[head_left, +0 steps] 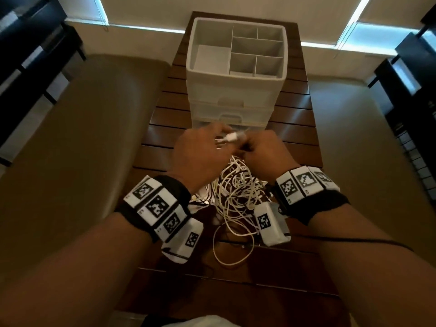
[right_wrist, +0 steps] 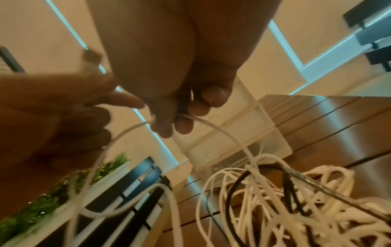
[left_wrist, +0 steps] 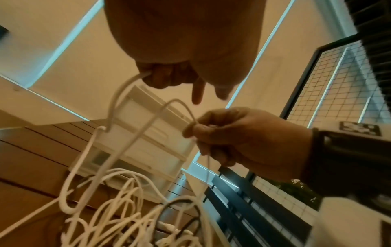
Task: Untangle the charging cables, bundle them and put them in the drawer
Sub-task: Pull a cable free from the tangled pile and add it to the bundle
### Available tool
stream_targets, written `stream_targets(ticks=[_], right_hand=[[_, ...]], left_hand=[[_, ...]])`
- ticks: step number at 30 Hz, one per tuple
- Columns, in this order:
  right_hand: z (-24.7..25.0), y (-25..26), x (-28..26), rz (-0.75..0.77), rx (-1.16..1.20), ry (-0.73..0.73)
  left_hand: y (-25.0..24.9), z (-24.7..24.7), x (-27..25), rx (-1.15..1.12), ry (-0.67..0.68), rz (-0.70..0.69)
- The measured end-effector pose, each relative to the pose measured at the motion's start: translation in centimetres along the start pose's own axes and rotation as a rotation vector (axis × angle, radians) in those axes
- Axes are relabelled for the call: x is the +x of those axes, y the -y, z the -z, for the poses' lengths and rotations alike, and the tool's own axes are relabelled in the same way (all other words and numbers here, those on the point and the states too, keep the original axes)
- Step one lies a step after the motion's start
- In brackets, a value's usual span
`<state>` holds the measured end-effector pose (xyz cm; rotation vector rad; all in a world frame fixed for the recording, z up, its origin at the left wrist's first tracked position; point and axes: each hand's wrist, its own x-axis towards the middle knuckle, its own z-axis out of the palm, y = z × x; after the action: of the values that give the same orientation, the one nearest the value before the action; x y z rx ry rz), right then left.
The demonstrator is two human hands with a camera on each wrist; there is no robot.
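A tangle of white and black charging cables (head_left: 236,194) lies on the slatted wooden table (head_left: 297,142), in front of a white drawer unit (head_left: 236,100). Both hands are raised over the pile, close together. My left hand (head_left: 212,138) grips a white cable (left_wrist: 118,100) in its curled fingers, and a white plug (head_left: 230,137) shows between the hands. My right hand (head_left: 250,143) pinches a thin white cable (right_wrist: 213,127) between thumb and fingers (right_wrist: 184,127). Loops hang from both hands down into the tangle (left_wrist: 127,217) (right_wrist: 275,200).
The drawer unit's top is an open organiser tray (head_left: 236,22) with several compartments; its stacked drawers (head_left: 230,118) face me. A beige cushion (head_left: 82,149) flanks the table on the left. Black shelving (head_left: 412,90) stands on the right, a wire-mesh rack (left_wrist: 338,83) and a green plant (right_wrist: 52,200) nearby.
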<state>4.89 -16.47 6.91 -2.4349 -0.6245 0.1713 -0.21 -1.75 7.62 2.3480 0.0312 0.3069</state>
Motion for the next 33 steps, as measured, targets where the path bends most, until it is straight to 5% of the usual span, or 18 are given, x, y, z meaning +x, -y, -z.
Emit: stream_targets(ticks=[5, 10, 16, 22, 25, 28, 29, 33], right_hand=[[0.1, -1.1, -0.7, -0.067, 0.070, 0.038], [0.4, -1.2, -1.2, -0.044, 0.142, 0.042], [-0.5, -4.5, -1.9, -0.189, 0.124, 0.193], [0.4, -5.1, -1.8, -0.176, -0.042, 0.015], [0.9, -2.9, -1.0, -0.062, -0.142, 0.098], [0.8, -1.3, -0.3, 0.058, -0.004, 0.050], [0.9, -1.1, -0.2, 0.073, 0.011, 0.011], [0.6, -3.1, -0.4, -0.072, -0.058, 0.111]], left_hand=[[0.9, 0.2, 1.8, 0.064, 0.121, 0.064], [0.7, 0.8, 1.4, 0.056, 0.421, 0.049], [0.4, 4.3, 3.1, -0.332, -0.073, 0.270], [2.8, 5.6, 2.7, 0.447, 0.041, 0.299], [1.5, 3.2, 1.8, 0.324, 0.007, 0.163], [0.2, 0.5, 1.0, 0.074, 0.320, 0.135], [0.2, 0.1, 1.0, 0.018, 0.332, 0.141], [1.0, 1.2, 1.6, -0.211, 0.101, 0.244]])
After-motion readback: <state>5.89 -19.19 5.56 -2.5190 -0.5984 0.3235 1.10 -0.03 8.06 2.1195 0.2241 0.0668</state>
